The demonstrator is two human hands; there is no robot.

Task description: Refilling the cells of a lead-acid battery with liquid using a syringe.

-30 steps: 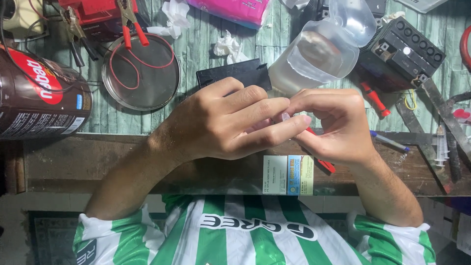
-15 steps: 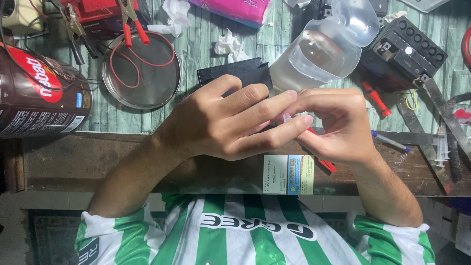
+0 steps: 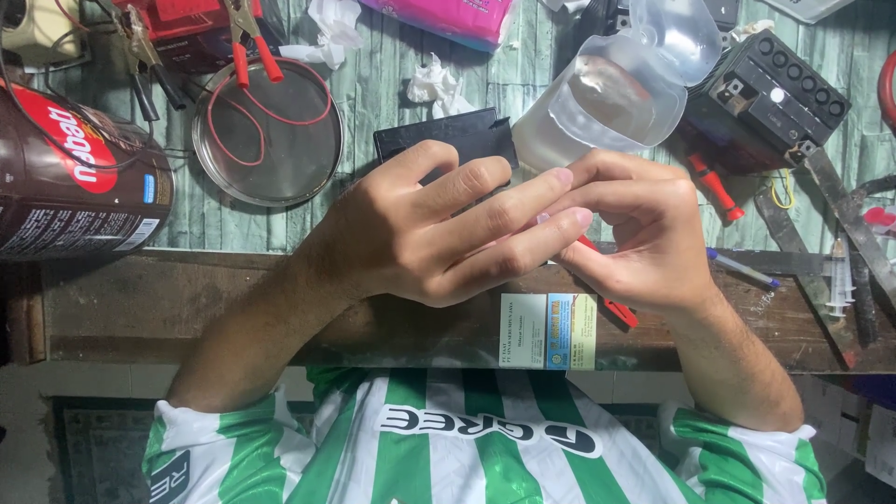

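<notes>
the left hand and right hand meet, fingers pinched together on a small red tool, close over the bench to keep it steady.

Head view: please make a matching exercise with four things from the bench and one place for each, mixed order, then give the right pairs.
Things
1. round tray
2. battery
3. brown can
4. pen

Places
A. far left, lying on its side
B. upper right, beside the clear jug
C. right of the right hand
D. above the left hand, red wire inside

Pairs: 1-D, 2-B, 3-A, 4-C
</notes>
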